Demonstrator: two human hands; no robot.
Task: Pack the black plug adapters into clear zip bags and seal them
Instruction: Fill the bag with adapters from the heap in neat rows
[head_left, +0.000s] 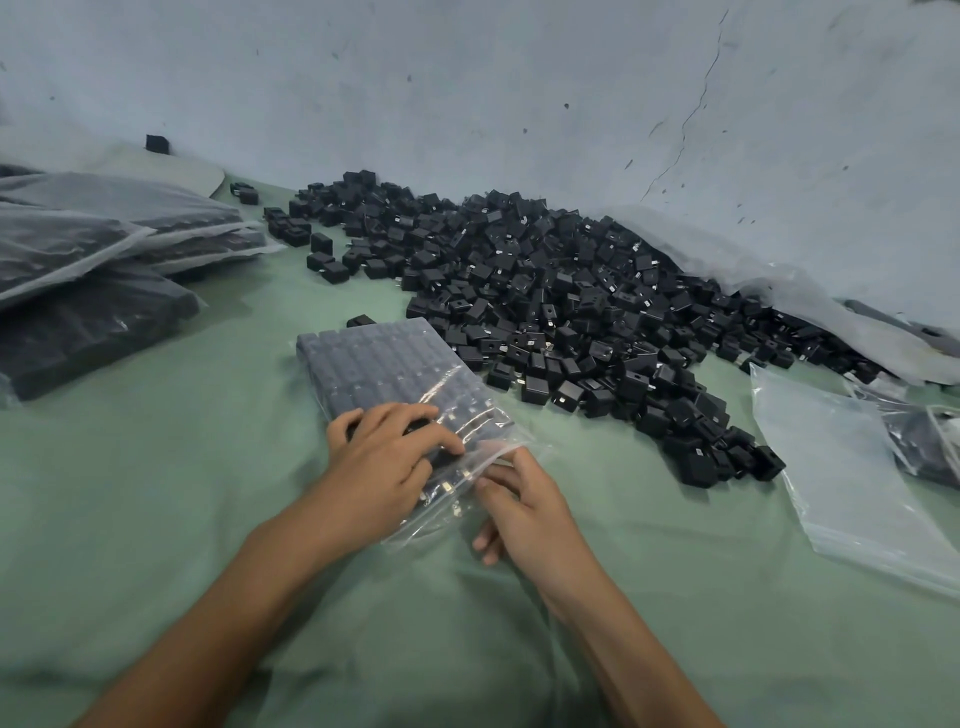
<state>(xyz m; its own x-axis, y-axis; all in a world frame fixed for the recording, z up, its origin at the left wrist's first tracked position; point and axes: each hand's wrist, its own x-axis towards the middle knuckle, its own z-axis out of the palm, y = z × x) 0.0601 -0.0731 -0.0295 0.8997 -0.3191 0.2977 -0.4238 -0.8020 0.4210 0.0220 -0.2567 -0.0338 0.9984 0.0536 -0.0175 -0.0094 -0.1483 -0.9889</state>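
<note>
Zip bag (384, 364) under both hands (395, 447).

Single view: a wide-angle head-worn camera looks forward and steeply down from above the person's forearms. The pale green cloth work surface (156, 519) fills the lower frame at close range. The blue-grey cracked wall (519, 93) closes the upper frame, farther off. Straight edges bow toward the frame borders. No second view is provided.
</note>
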